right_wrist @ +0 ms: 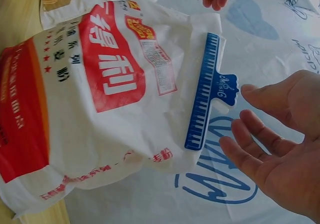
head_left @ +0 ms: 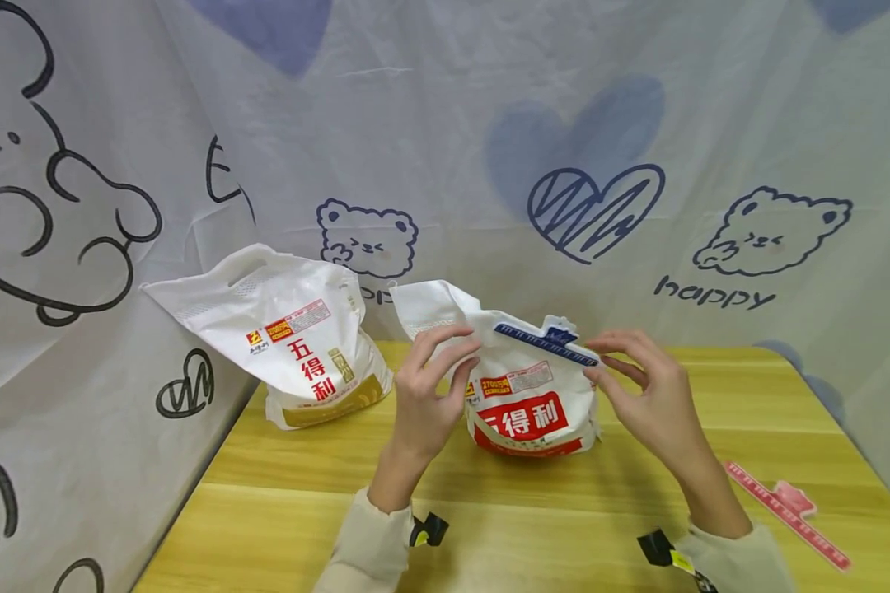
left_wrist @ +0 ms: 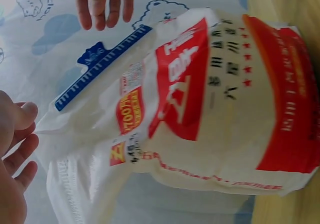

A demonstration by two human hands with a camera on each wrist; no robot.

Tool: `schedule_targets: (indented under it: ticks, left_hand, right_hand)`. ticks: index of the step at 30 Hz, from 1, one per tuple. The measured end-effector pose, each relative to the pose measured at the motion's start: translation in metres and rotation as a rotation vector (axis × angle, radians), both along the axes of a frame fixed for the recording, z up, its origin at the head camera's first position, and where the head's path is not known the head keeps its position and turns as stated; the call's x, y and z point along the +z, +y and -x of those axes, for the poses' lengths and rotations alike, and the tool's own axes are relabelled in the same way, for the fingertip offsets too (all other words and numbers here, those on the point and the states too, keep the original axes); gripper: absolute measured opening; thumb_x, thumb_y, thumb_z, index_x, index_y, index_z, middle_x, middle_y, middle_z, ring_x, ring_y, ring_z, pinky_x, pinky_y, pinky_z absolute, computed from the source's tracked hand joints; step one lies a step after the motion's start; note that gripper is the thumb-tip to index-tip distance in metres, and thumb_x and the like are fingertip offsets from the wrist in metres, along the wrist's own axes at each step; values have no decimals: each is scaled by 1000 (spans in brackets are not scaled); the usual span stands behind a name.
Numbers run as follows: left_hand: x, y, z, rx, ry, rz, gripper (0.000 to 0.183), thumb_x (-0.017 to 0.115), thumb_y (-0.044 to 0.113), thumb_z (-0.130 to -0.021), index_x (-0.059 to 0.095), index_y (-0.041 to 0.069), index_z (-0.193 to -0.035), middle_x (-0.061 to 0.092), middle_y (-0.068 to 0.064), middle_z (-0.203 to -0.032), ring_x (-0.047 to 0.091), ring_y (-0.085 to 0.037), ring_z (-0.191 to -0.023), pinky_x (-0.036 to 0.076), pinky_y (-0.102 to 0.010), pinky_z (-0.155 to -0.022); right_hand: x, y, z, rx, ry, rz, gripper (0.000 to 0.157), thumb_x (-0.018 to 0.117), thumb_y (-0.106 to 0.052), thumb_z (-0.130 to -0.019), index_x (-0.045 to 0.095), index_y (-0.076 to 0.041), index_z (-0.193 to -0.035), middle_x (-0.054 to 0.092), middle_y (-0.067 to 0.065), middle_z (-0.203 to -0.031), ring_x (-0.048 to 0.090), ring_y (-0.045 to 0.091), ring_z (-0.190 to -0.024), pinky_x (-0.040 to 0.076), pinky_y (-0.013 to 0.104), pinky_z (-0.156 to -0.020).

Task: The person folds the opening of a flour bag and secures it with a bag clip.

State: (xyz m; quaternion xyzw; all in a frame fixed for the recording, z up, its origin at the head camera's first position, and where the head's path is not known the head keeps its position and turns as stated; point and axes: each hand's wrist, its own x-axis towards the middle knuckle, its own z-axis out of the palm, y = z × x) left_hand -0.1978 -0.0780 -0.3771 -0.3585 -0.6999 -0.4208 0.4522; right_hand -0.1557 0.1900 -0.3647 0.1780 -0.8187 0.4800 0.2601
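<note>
A white bag (head_left: pixel 534 379) with red bands and red lettering stands upright on the table in front of me. Across its folded top sits a long blue clip (head_left: pixel 545 343) with piano-key markings, seen close up in the right wrist view as a blue clip (right_wrist: pixel 204 91). My left hand (head_left: pixel 436 395) is by the bag's upper left, fingers loosely bent; whether they touch the bag is unclear. My right hand (head_left: pixel 653 395) is beside the clip's right end, fingers spread. In the right wrist view, the right hand (right_wrist: pixel 280 129) holds nothing, its thumb close to the clip's tab.
To the left stands a second white bag (head_left: pixel 319 346) with a gold base and a handle slot, its top unclipped. A pink clip (head_left: pixel 789 515) lies at the right of the wooden table (head_left: pixel 534 535). A patterned cloth (head_left: pixel 445 123) hangs behind and at the left.
</note>
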Motion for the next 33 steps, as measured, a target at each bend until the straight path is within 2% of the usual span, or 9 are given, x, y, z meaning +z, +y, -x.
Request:
schedule_targets:
  ticks: [5, 11, 15, 20, 22, 25, 28, 33]
  left_hand:
    - [-18, 1, -6, -9, -54, 72, 27, 78, -8, -83, 76, 3, -107, 68, -13, -118, 63, -29, -113, 53, -37, -99]
    - [-36, 0, -10, 2, -114, 174, 27, 80, -7, -83, 76, 5, -107, 68, -10, -118, 62, -29, -117, 51, -40, -104]
    - [-47, 1, -12, 28, -96, 280, 23, 83, -2, -83, 78, 6, -104, 70, -9, -116, 63, -26, -114, 50, -40, -103]
    - [-55, 1, -13, 17, -34, 380, 23, 86, 1, -80, 79, 6, -101, 73, -7, -111, 65, -26, -109, 50, -40, -103]
    - [-58, 1, -14, 22, -21, 430, 23, 86, 2, -79, 79, 7, -100, 73, -7, -112, 65, -26, -110, 49, -41, -105]
    - [-63, 1, -15, 37, -49, 504, 23, 86, 3, -80, 79, 9, -102, 72, -7, -118, 63, -25, -115, 44, -42, -111]
    - [-66, 3, -16, 68, -97, 557, 27, 85, 4, -81, 80, 12, -106, 70, -7, -123, 60, -25, -120, 38, -43, -116]
    - [-71, 6, -16, 112, -106, 620, 30, 83, 6, -84, 79, 17, -110, 65, -6, -130, 57, -24, -125, 33, -45, -119]
  right_hand:
    - [-10, 3, -3, 7, 10, -45, 30, 76, 8, -87, 71, -2, -115, 65, 7, -119, 63, 27, -114, 50, 17, -95]
    - [-26, 5, -5, -9, 25, -124, 31, 78, 8, -85, 73, -6, -112, 68, 4, -117, 64, 23, -112, 49, 14, -94]
    - [-37, 5, -5, -2, 34, -167, 34, 80, 10, -82, 74, -7, -110, 68, 1, -114, 66, 22, -108, 51, 13, -90]
    - [-52, 2, -5, 15, 52, -244, 35, 83, 9, -79, 75, -9, -108, 68, 0, -115, 66, 21, -105, 47, 10, -93]
    - [-57, 1, -6, 26, 57, -283, 34, 84, 6, -79, 76, -10, -108, 68, 0, -116, 65, 21, -107, 48, 14, -95]
    - [-62, -2, -8, 55, 50, -338, 36, 85, 8, -77, 76, -10, -108, 67, 3, -117, 63, 24, -110, 56, 29, -94]
    - [-66, -6, -7, 78, 53, -399, 41, 86, 11, -73, 76, -10, -108, 66, 5, -117, 61, 24, -110, 59, 45, -89]
    - [-71, -11, -7, 67, 75, -489, 43, 87, 12, -71, 76, -10, -107, 65, 6, -118, 58, 25, -113, 58, 47, -90]
